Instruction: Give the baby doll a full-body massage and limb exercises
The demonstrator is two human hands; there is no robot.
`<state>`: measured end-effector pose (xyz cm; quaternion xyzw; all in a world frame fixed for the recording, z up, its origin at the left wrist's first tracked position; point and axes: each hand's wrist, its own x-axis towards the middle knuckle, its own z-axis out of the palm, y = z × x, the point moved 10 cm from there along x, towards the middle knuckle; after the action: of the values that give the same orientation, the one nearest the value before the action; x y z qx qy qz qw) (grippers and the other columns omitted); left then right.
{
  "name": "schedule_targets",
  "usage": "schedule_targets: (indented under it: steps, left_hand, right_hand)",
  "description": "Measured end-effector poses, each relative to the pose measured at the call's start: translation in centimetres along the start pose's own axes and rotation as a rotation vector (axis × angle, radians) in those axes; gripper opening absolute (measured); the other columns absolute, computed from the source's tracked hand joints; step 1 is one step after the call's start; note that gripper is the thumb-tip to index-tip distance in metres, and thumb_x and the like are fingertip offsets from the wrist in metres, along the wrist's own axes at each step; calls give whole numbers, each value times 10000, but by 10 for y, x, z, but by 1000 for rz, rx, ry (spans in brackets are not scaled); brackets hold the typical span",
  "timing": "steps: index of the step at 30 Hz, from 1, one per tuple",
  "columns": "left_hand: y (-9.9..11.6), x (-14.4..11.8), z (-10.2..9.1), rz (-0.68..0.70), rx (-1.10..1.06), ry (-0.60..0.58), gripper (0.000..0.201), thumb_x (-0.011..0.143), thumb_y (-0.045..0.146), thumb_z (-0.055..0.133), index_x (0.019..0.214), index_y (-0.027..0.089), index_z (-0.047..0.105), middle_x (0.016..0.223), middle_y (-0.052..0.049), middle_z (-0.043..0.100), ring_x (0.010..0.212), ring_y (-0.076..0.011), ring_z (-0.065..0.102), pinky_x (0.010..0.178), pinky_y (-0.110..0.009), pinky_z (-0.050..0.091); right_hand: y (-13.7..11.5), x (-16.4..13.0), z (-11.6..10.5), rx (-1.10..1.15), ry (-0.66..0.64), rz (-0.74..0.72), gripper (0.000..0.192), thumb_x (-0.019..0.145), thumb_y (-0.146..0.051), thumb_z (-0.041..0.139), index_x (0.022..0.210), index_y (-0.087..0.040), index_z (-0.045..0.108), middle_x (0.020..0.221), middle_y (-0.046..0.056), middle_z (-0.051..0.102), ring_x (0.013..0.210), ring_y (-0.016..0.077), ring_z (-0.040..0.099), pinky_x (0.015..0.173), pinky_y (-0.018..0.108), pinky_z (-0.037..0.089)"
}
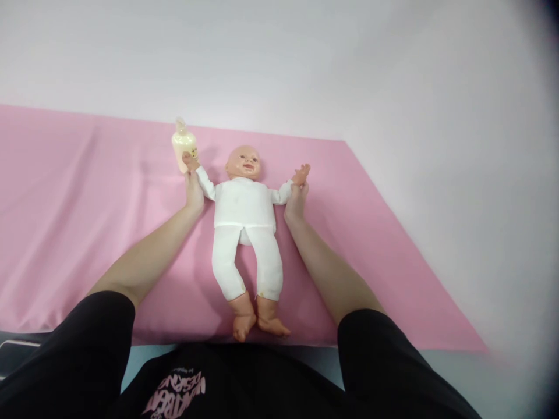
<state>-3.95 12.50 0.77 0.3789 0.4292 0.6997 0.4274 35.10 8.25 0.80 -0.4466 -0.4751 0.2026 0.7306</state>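
A baby doll in a white top and white trousers lies on its back, head away from me and bare feet toward me. Its arms are spread to both sides. My left hand is closed around the doll's arm on the left, near the wrist. On the other side, my right hand grips the doll's other arm just below its hand. Part of my fingers on each side is hidden behind the doll's sleeves. Right behind the doll's left-side hand stands a pale yellow pump bottle.
A pink sheet covers the table under the doll, with folds at the left. The table's far edge meets a pale wall. A dark object with a light rim shows at the lower left, below the front edge.
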Motion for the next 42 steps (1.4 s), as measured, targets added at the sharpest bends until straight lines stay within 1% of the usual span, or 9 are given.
schedule_targets:
  steps: [2, 6, 10, 15, 23, 30, 36, 39, 42]
  left_hand:
    - [8, -4, 2, 82, 102, -18, 418, 1064, 628, 430, 1218, 250, 522, 1204, -77, 667, 1248, -234, 640, 1111, -404, 513]
    - [33, -19, 25, 389, 361, -228, 640, 983, 772, 438, 1356, 258, 514, 1401, -132, 597, 1361, -264, 564, 1166, -443, 461]
    - [46, -46, 55, 637, 640, -461, 632, 1040, 686, 379, 1418, 204, 536, 1393, -165, 625, 1323, -298, 576, 1170, -504, 435]
    - [41, -70, 79, 752, 866, -696, 546, 1039, 520, 444, 1453, 185, 567, 1367, -157, 663, 1259, -325, 598, 1133, -529, 441]
    - [48, -55, 62, 683, 612, -531, 597, 1033, 644, 450, 1418, 199, 549, 1344, -158, 652, 1290, -301, 595, 1171, -494, 419]
    - [26, -13, 19, 295, 187, -188, 592, 954, 753, 541, 1288, 264, 542, 1331, -106, 626, 1327, -255, 587, 1154, -423, 453]
    - [-4, 3, -17, -66, -28, 187, 233, 1106, 412, 417, 1044, 220, 533, 993, -31, 659, 1011, -162, 688, 978, -317, 552]
    - [-2, 1, -16, -70, -67, 196, 231, 1097, 416, 437, 1016, 227, 541, 946, -20, 647, 989, -172, 696, 971, -334, 566]
    - [8, -3, -6, 40, -12, 84, 323, 1021, 565, 574, 1044, 243, 569, 973, -27, 647, 1013, -200, 687, 966, -348, 560]
  right_hand:
    - [-19, -7, 8, -5, -39, -32, 522, 958, -413, 490, 1460, -273, 456, 1576, 103, 475, 1483, 269, 469, 1233, 590, 384]
    - [-52, -24, 27, -36, -171, -73, 497, 913, -364, 593, 1386, -235, 517, 1486, 112, 579, 1405, 266, 545, 1235, 523, 407]
    - [-64, -35, 44, -168, -302, -124, 457, 858, -268, 619, 1314, -244, 602, 1340, 81, 682, 1282, 259, 617, 1177, 480, 471]
    - [-75, -43, 60, -308, -434, -289, 490, 773, -136, 572, 1230, -269, 687, 1230, 60, 725, 1198, 273, 646, 1144, 483, 482]
    - [-65, -38, 49, -229, -337, -149, 482, 811, -188, 604, 1289, -251, 615, 1317, 82, 686, 1273, 266, 625, 1172, 484, 475]
    - [-42, -19, 21, 25, -108, -15, 511, 879, -315, 594, 1372, -240, 480, 1544, 123, 530, 1463, 262, 501, 1256, 540, 376]
    - [20, 2, -13, 51, 122, 130, 506, 891, -348, 453, 1389, -258, 475, 1533, 108, 491, 1448, 264, 505, 1228, 612, 381]
    - [22, 2, -16, 42, 150, 126, 503, 887, -353, 445, 1380, -259, 488, 1518, 110, 497, 1444, 271, 507, 1212, 619, 399]
    - [-9, -5, -4, 44, 73, 21, 506, 883, -309, 489, 1386, -250, 484, 1544, 104, 496, 1468, 256, 487, 1243, 607, 362]
